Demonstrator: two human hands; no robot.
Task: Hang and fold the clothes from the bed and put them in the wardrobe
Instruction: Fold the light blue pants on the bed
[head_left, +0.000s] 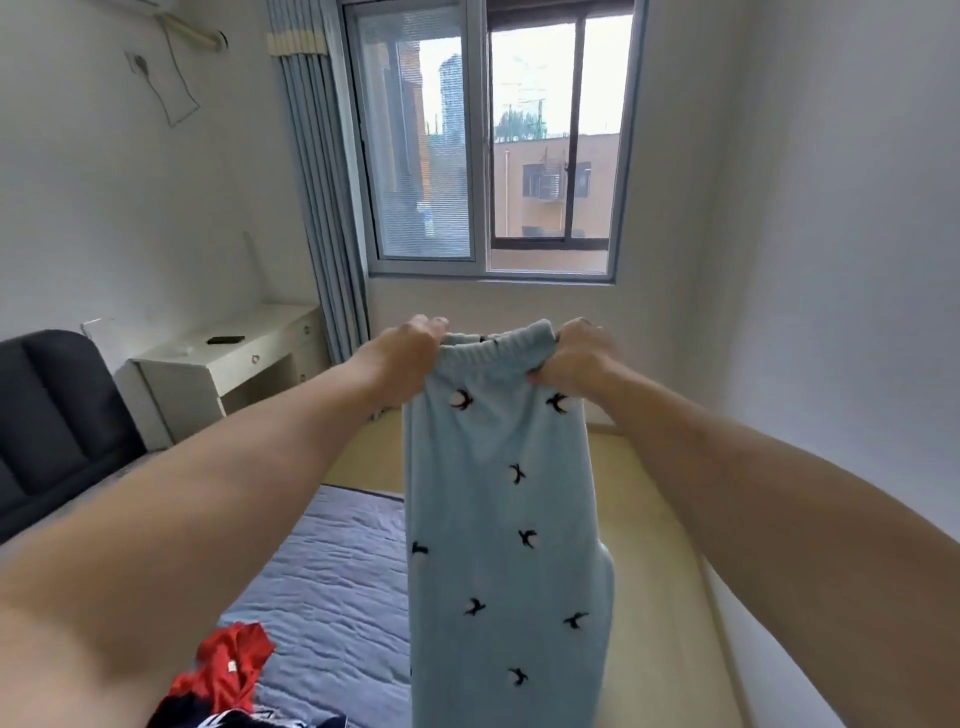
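Note:
A pair of light blue trousers (504, 519) with small black bird prints hangs in the air in front of me, above the bed's edge. My left hand (410, 348) grips the left end of the elastic waistband. My right hand (574, 353) grips the right end. Both arms are stretched forward at about chest height, and the legs hang straight down out of the bottom of the view. A red garment (228, 670) lies crumpled on the bed at the lower left, with a dark blue and white garment (234, 719) beside it at the frame's edge.
The bed (332, 582) has a grey-blue quilted cover and a dark padded headboard (57, 421) at the left. A white desk (228, 364) stands by the left wall below a blue curtain (322, 208). A window (493, 140) faces me. Yellowish floor runs along the bed's right side.

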